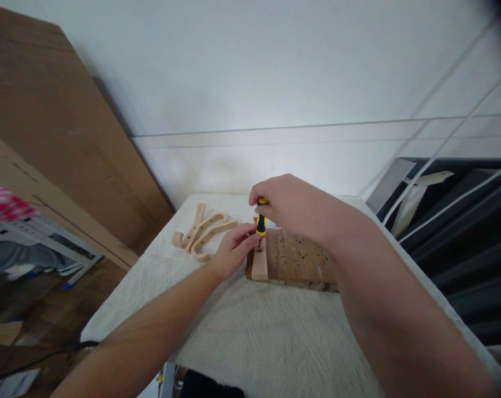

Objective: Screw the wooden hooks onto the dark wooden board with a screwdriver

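A yellow-and-black screwdriver [261,225] stands upright, its shaft pointing down at a pale wooden strip [259,269]. My right hand [286,200] is wrapped round the top of its handle from above. My left hand [236,245] pinches around the lower end of the handle, close above the strip. Under the strip lies a brown wooden board [300,257] peppered with small dark holes. Dark marks show on the strip by the screwdriver's tip; whether they are screws or holes I cannot make out. Part of the board is hidden by my right forearm.
Several curved wooden hook pieces [203,235] with holes lie left of the board on the cloth-covered table [250,337]. A white wall [250,160] rises behind. A large brown panel [72,127] leans at left; dark sheets and white cords [435,157] are at right.
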Demonstrator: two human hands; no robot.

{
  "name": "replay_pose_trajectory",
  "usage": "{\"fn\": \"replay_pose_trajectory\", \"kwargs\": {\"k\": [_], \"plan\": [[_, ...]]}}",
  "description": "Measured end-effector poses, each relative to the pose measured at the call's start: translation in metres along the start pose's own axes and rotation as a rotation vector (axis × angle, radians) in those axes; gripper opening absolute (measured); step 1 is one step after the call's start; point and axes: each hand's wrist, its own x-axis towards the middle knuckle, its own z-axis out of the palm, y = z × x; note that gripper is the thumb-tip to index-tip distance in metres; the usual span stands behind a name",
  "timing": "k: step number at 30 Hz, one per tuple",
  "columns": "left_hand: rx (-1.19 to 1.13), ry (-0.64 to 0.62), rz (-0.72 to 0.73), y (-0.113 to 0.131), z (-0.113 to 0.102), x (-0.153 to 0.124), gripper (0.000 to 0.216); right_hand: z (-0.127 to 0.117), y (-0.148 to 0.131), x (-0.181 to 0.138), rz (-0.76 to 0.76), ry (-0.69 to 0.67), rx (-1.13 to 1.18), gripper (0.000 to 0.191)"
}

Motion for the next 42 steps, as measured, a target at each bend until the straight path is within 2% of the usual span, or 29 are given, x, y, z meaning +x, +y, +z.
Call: {"fn": "replay_pose_trajectory", "kwargs": {"k": [3, 7, 16, 20, 23, 28, 33, 35, 42], "plan": [[-0.027, 0.039, 0.023, -0.003, 0.001, 0.000, 0.027, -0.003, -0.008, 0.001, 0.019, -0.022, 0.015, 0.020], [0.007, 0.121, 0.044, -0.004, 0.002, 0.001, 0.025, -0.003, -0.013, 0.003, 0.055, -0.008, -0.017, 0.026], [0.103, 0.084, 0.111, 0.002, -0.002, 0.000, 0.021, -0.002, -0.006, -0.002, 0.004, 0.021, -0.019, 0.029], [0.087, 0.151, 0.069, -0.001, 0.001, 0.001, 0.028, -0.001, -0.007, 0.001, 0.077, 0.020, -0.086, 0.030], [0.084, 0.142, 0.030, -0.003, 0.002, 0.001, 0.025, 0.001, -0.006, 0.002, 0.124, 0.020, -0.098, 0.036], [0.123, 0.046, 0.099, 0.002, 0.000, 0.000, 0.020, 0.001, 0.004, 0.001, -0.020, 0.018, -0.023, 0.030], [0.036, 0.101, 0.038, -0.002, 0.003, 0.000, 0.035, 0.000, 0.003, 0.002, 0.070, -0.007, -0.113, 0.031], [0.037, 0.102, 0.033, -0.007, 0.003, 0.000, 0.029, 0.000, 0.001, 0.001, 0.095, -0.002, -0.137, 0.034], [0.020, 0.087, 0.033, -0.007, 0.000, -0.002, 0.025, -0.003, 0.003, -0.003, -0.034, -0.020, -0.042, 0.023]]}}
